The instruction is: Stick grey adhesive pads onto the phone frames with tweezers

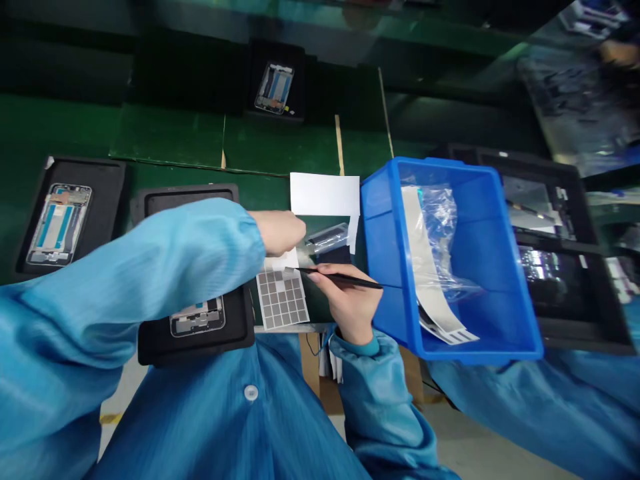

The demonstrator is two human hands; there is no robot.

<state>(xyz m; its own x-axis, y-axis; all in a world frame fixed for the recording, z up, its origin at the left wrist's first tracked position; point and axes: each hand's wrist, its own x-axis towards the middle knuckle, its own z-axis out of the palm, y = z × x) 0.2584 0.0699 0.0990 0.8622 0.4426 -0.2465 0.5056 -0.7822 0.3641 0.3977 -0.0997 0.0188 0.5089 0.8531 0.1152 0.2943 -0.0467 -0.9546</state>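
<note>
My right hand [353, 300] is closed around black tweezers [350, 279], whose tips point left over the upper edge of a sheet of grey square stickers [281, 303]. A small grey piece shows at the tips; whether it is gripped I cannot tell. Several squares on the sheet are in rows, with a pale gap near the top. My left hand [280, 230] is curled just above the sheet, and its fingertips are hidden. Under my left sleeve lies a black tray [240, 333] with a partly covered phone frame [199, 319].
A blue bin [395, 313] holding plastic film and white strips stands at right. Beside my hands lie a white card [325, 193] and a clear-wrapped piece [329, 239]. More black trays with phone frames [59, 225] sit left and behind. A co-worker's blue sleeve [530, 407] shows at right.
</note>
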